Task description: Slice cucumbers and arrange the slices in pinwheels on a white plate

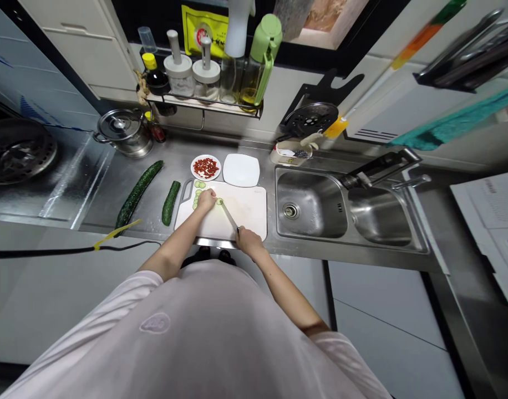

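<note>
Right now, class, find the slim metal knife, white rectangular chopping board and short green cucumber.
Slim metal knife (229, 216): head view, blade.
White rectangular chopping board (250, 214): head view, bare right side.
Short green cucumber (171, 203): head view, middle of skin.

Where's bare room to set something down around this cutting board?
Bare counter lies left of the long cucumber, in front of the pot. The cutting board is bare right of the knife. It's crowded at the board's left, with slices and the left hand, and behind it, with the square dish.
</note>
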`<state>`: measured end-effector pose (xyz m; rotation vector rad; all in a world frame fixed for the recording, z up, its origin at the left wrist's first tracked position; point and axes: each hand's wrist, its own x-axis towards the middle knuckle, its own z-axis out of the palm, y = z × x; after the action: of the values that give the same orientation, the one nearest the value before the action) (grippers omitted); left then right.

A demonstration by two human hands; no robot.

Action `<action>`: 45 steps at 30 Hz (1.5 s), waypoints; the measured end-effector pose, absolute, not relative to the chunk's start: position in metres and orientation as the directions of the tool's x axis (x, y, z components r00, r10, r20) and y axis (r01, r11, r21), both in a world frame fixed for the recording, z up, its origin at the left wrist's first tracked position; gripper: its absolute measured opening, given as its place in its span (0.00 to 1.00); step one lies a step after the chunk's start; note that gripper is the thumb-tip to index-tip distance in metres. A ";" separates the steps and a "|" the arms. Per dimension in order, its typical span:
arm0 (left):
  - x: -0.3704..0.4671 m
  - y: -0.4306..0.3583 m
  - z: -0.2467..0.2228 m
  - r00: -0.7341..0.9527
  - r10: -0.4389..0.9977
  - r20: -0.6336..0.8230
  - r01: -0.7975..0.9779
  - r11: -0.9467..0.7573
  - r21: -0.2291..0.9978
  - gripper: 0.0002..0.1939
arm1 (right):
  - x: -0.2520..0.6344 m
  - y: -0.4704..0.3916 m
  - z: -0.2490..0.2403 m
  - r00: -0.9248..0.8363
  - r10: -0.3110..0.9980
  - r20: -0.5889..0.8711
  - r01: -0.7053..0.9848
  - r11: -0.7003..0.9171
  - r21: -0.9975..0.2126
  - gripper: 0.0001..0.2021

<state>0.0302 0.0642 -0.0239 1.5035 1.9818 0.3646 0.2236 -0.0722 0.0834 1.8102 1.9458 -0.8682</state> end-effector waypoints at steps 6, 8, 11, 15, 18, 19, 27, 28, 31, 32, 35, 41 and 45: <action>0.031 0.064 -0.023 -0.165 0.937 -0.307 0.771 0.317 0.552 0.05 | 0.218 -0.064 0.084 -0.115 0.760 -0.640 0.979 -0.023 -0.203 0.15; 0.031 0.064 -0.023 -0.166 0.936 -0.311 0.773 0.320 0.549 0.05 | 0.218 -0.063 0.085 -0.118 0.757 -0.642 0.979 -0.019 -0.203 0.15; 0.030 0.064 -0.023 -0.170 0.933 -0.316 0.772 0.325 0.546 0.05 | 0.219 -0.062 0.086 -0.125 0.762 -0.635 0.978 -0.011 -0.206 0.15; 0.030 0.064 -0.022 -0.165 0.934 -0.316 0.774 0.322 0.546 0.05 | 0.218 -0.061 0.085 -0.126 0.756 -0.642 0.979 -0.010 -0.205 0.15; 0.031 0.065 -0.022 -0.167 0.932 -0.323 0.778 0.326 0.538 0.05 | 0.217 -0.060 0.085 -0.126 0.759 -0.639 0.979 -0.009 -0.203 0.16; 0.031 0.065 -0.021 -0.168 0.931 -0.325 0.779 0.327 0.535 0.05 | 0.217 -0.060 0.085 -0.127 0.759 -0.639 0.979 -0.008 -0.204 0.16; 0.032 0.064 -0.017 -0.169 0.930 -0.327 0.787 0.327 0.523 0.06 | 0.217 -0.060 0.086 -0.124 0.760 -0.638 0.978 -0.014 -0.207 0.15; 0.032 0.064 -0.017 -0.171 0.929 -0.329 0.786 0.330 0.522 0.06 | 0.217 -0.060 0.086 -0.126 0.762 -0.635 0.978 -0.013 -0.210 0.15; 0.032 0.063 -0.016 -0.173 0.928 -0.330 0.785 0.332 0.523 0.06 | 0.217 -0.060 0.085 -0.131 0.760 -0.637 0.976 -0.013 -0.216 0.15; 0.032 0.063 -0.016 -0.170 0.929 -0.328 0.786 0.329 0.524 0.06 | 0.217 -0.060 0.085 -0.132 0.760 -0.637 0.976 -0.013 -0.217 0.15; 0.031 0.062 -0.018 -0.158 0.938 -0.308 0.790 0.307 0.530 0.07 | 0.218 -0.062 0.084 -0.126 0.764 -0.633 0.977 -0.014 -0.211 0.15; 0.031 0.060 -0.018 -0.159 0.945 -0.284 0.797 0.293 0.528 0.06 | 0.221 -0.069 0.086 -0.120 0.764 -0.633 0.979 -0.016 -0.204 0.14; 0.032 0.060 -0.017 -0.156 0.944 -0.289 0.802 0.292 0.522 0.06 | 0.223 -0.075 0.086 -0.116 0.766 -0.633 0.980 -0.015 -0.198 0.15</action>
<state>0.0316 0.0599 -0.0173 1.5532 2.0024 0.3301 0.2226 -0.0746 0.0863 1.8206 1.9284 -0.8769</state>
